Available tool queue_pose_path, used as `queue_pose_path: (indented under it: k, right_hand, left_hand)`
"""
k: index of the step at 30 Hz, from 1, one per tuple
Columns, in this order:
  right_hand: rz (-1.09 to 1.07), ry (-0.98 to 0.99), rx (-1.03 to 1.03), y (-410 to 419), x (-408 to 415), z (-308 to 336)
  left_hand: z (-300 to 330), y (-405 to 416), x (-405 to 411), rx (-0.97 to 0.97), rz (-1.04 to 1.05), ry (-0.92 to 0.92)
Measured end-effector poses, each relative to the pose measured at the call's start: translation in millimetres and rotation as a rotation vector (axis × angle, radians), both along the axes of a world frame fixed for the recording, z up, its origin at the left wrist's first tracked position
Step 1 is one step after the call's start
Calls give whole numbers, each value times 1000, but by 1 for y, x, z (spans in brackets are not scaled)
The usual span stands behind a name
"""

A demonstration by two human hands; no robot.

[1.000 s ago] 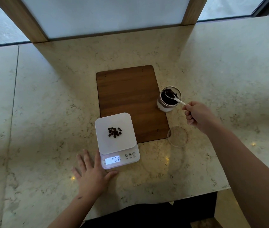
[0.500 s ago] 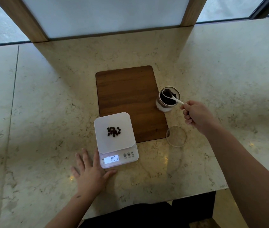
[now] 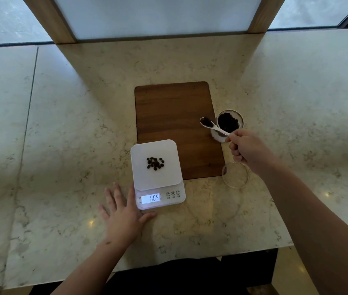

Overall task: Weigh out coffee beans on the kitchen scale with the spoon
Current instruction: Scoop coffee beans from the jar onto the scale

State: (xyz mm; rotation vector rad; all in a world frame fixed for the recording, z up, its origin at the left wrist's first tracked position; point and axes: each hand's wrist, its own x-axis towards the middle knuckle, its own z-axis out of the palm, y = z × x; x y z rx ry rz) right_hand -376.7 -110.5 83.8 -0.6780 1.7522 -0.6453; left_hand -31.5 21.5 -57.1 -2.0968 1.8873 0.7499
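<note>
A white kitchen scale (image 3: 168,152) stands on the marble counter with a small heap of coffee beans (image 3: 155,163) on its platform and a lit display reading 009. My right hand (image 3: 246,150) grips a white spoon (image 3: 213,127) by its handle; the bowl holds a few beans and hovers over the wooden board, just left of the glass jar of beans (image 3: 229,122). My left hand (image 3: 124,213) lies flat on the counter, fingers spread, touching the scale's front left corner.
A brown wooden board (image 3: 173,116) lies behind the scale. A clear round lid (image 3: 235,175) rests on the counter below my right hand. The counter's front edge (image 3: 190,262) runs close to my body, and a wooden-framed window panel stands at the back.
The spoon has come up out of the jar with beans in it and moved left over the board. My left hand stays flat by the scale.
</note>
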Motion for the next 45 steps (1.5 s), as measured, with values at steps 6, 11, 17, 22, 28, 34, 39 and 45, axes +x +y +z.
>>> queue_pose_path:
  k: [6,11,17,22,28,34,39,45]
  right_hand:
    - [72,-12,-2,4,24,-9]
    - [120,1,25,10,48,-18]
    - [182,12,67,22,70,-32]
    - [208,20,77,27,82,-38]
    - [301,130,34,30,90,-48]
    - [366,234,-27,35,94,-58]
    - [389,242,-20,36,95,-61]
    - [401,250,-45,37,96,-61]
  left_hand:
    - [1,-2,-3,14,-3,-8]
    - [1,-2,-2,16,-4,-8]
    - [4,-2,-4,9,7,-11]
    - [4,-1,-4,8,6,-19]
    - [4,-1,-4,-11,11,-6]
    - [3,0,-4,-17,12,-4]
    - [2,0,-5,-27,18,-1]
    - [-1,1,-3,-32,7,-12]
